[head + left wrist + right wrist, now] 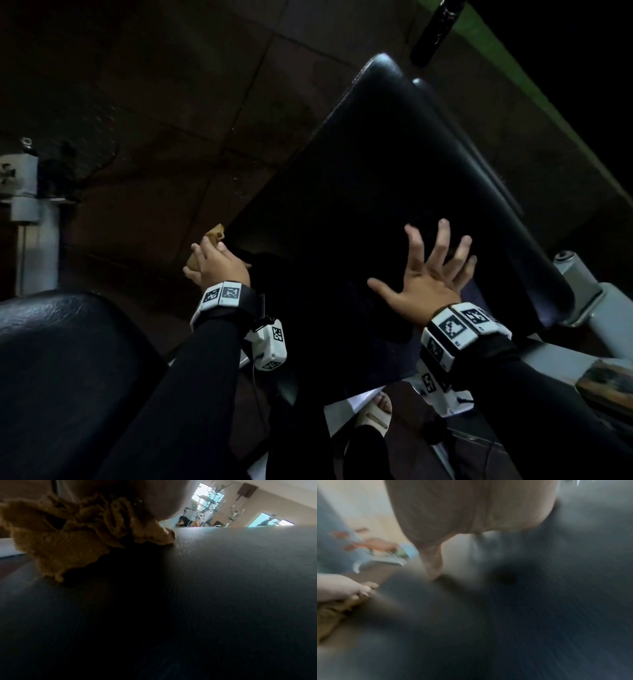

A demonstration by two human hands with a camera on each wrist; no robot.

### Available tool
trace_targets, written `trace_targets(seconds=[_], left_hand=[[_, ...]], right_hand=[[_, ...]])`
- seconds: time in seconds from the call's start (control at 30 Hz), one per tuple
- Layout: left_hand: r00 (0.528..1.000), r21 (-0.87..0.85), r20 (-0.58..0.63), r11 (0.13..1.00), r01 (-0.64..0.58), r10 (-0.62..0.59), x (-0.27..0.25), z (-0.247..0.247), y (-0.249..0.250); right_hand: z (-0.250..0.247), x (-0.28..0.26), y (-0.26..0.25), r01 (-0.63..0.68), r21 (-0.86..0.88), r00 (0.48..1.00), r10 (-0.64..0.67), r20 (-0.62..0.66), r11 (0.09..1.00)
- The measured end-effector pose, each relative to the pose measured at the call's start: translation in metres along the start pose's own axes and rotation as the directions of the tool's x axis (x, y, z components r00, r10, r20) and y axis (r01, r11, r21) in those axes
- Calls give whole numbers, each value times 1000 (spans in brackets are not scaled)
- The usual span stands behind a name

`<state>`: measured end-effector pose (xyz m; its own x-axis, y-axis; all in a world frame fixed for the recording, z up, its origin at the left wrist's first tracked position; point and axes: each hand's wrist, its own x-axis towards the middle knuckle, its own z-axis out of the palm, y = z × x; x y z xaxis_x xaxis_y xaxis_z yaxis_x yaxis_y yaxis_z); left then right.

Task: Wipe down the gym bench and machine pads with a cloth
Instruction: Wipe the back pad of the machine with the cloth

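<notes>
**Cloth at the pad's near-left edge, free hand spread on the vinyl**

The left hand (219, 265) is clenched around a bunched mustard-brown cloth (213, 236), holding it against the edge of the black bench pad (394, 178). In the left wrist view the cloth (65, 536) is crumpled into soft, frayed folds, its lower lobes touching the pad. The right hand (428, 274) grasps nothing: its fingers are straight and fanned, and it looks laid flat on the pad, though contact cannot be confirmed from the head view, and the right wrist view is heavily blurred.

Seen from the head, the pad's long axis runs from about 7 o'clock up to 1 o'clock, narrowing to a rounded far end. The cloth sits at the pad's near-left edge, so nearly all the surface lies from it toward 1 and 2 o'clock. The left hand is the one with the cloth; the right lies at about 3 o'clock from it, on the pad's near-right part. My judgement is that the coming stroke should travel along the long axis.

The pad is smooth, faintly grained black vinyl with rolled edges, firm-looking and slightly glossy. A second cushioned pad (61, 359) with creased leather texture sits at 8 o'clock. A grey metal frame (589, 308) carries the pad at the right.
</notes>
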<state>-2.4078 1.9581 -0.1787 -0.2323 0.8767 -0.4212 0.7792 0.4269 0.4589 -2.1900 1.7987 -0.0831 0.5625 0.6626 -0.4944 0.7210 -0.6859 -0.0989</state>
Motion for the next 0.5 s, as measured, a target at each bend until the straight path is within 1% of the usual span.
trace_targets(seconds=[0.07, 0.1, 0.13, 0.17, 0.23, 0.27, 0.33, 0.4, 0.5], left_hand=[[996, -18, -6, 996, -84, 84, 3, -4, 8], [993, -35, -10, 992, -119, 118, 4, -5, 14], [988, -49, -5, 987, -152, 152, 5, -6, 22], [981, -59, 13, 980, -192, 193, 5, -7, 31], [959, -79, 74, 960, -267, 273, 6, -5, 51], [953, -89, 101, 957, -276, 284, 6, -4, 61], [960, -78, 124, 967, -243, 251, 5, -2, 78], [963, -52, 125, 971, -234, 239, 6, -2, 88], [960, -119, 96, 961, -250, 262, 8, -2, 101]], right_hand=[[-15, 16, -8, -30, 63, 985, 40, -170, 998], [-24, 28, -12, -45, 99, 973, 66, -219, 994], [-34, 42, -17, -69, 132, 968, 98, -231, 989], [-43, 56, -21, -103, 159, 968, 135, -209, 982], [-57, 79, -29, -172, 175, 975, 193, -113, 970], [-60, 86, -33, -192, 162, 977, 204, -64, 968], [-64, 90, -38, -208, 127, 978, 208, 9, 970], [-66, 89, -41, -214, 120, 976, 209, 52, 969], [-72, 88, -43, -241, 108, 967, 229, 110, 965]])
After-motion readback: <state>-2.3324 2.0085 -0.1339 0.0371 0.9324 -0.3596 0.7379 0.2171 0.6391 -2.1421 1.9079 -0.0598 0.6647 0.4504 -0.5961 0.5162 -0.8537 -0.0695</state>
